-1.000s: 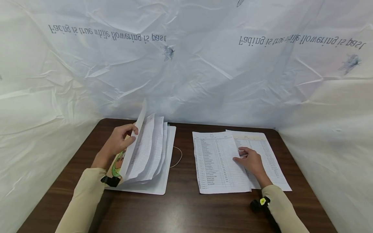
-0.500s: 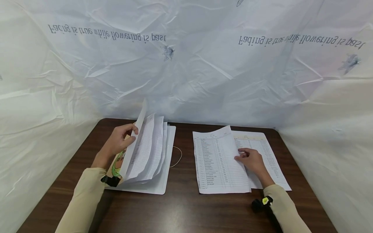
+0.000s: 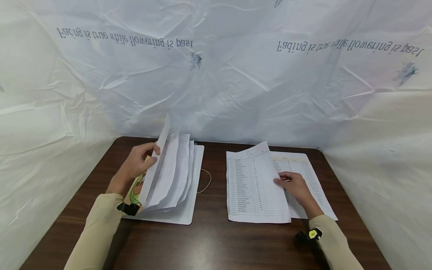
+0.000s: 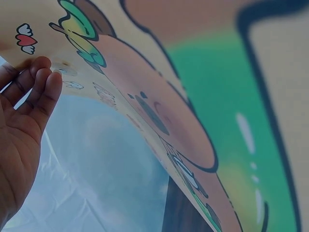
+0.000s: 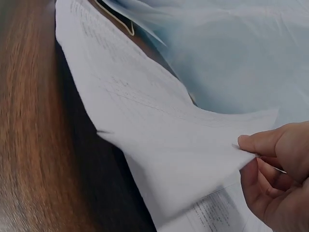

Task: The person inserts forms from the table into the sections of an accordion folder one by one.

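Note:
At the left, my left hand grips the raised front cover of a folder between thumb and fingers. Cartoon fruit-like figures decorate the cover's outer side, seen close in the left wrist view. Several loose printed sheets stand fanned inside, behind the cover. On the right side, my right hand pinches the right edge of a printed sheet, thumb on top and fingers beneath in the right wrist view. That sheet bows upward along the pinched edge. It overlaps another printed sheet lying flat.
A thin pale elastic loop sticks out from the folder's right side onto the dark wooden table. White plastic sheeting with printed lettering surrounds the table at the back and sides.
My right hand has moved slightly right, now pinching the sheet's edge and lifting it. The sheet has shifted right and its far right corner has risen. My left hand keeps holding the cover.

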A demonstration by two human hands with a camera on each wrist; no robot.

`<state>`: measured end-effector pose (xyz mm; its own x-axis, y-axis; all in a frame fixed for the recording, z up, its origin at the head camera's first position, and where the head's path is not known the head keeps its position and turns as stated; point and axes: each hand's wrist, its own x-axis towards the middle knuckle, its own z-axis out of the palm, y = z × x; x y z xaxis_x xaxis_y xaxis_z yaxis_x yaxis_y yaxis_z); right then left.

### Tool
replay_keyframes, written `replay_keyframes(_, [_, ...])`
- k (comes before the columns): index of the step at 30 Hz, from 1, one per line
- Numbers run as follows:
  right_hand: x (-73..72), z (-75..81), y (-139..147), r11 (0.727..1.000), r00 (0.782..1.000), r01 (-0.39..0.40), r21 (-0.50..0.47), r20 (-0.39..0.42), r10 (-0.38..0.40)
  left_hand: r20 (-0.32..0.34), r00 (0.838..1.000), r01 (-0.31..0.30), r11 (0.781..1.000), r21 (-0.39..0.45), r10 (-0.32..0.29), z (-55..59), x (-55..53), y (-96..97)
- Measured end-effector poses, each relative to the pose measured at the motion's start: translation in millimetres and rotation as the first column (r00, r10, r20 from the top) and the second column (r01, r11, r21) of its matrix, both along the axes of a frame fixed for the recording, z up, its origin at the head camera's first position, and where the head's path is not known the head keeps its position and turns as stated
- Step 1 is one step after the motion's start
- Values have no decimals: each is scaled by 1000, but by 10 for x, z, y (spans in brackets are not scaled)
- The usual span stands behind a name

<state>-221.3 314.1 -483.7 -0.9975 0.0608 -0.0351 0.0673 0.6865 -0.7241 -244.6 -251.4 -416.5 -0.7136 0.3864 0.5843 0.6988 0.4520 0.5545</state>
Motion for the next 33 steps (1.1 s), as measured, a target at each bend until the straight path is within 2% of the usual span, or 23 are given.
replay_keyframes(6, [20,55,3,998,1000,17,-68,25,-15,-1,1000,-3,1000,1,3,17,10,4])
replay_keyframes(13, [47,112,1,991,999,22,-129,38,-17,-4,1000,-28,1000,-2,28,-19,-17,3])
replay_keyframes(18, [67,155,-1,984,999,13,-177,33,-7,-30,999,-23,1000,-14,22,-33,-31,-6])
replay_keyframes(25, [74,206,-26,969,999,16,-248,38,-7,5,1000,-15,1000,2,15,15,0,-4])
replay_keyframes(33, [81,281,-147,958,999,41,-285,34,-32,-10,1000,-1,1000,-6,1,22,-9,-22])
